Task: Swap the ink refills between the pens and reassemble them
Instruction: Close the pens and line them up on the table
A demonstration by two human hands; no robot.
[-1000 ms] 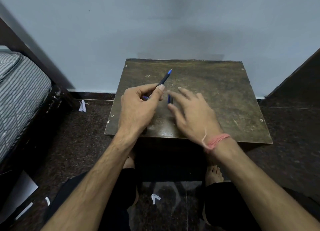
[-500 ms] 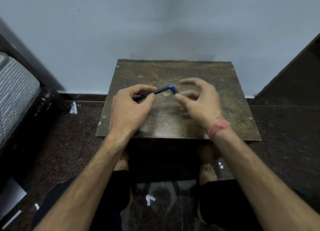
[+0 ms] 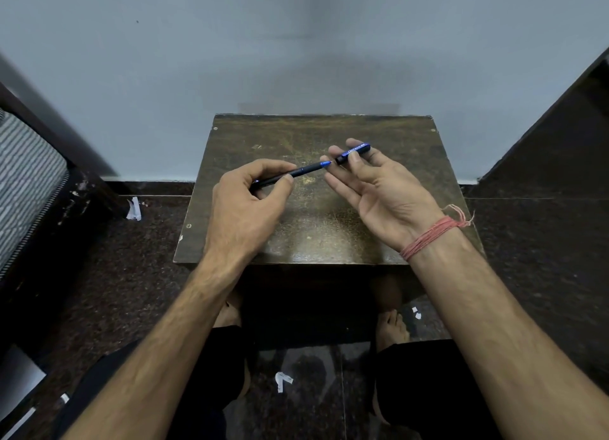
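Between my right fingers (image 3: 354, 158) sits the pen cap (image 3: 357, 149), pulled off just now; my left hand (image 3: 245, 202) pinches the pen (image 3: 293, 173), its tip bared above the bench (image 3: 412, 149). Uncapped, the barrel looks ready for unscrewing to reach its refill.

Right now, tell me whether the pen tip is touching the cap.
Apart. The head view shows a sliver of table between the tip of the pen in the left hand and the open end of the cap held by the right hand.

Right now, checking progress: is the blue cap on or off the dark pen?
Off: right hand holds blue cap; the dark pen tip is bare.
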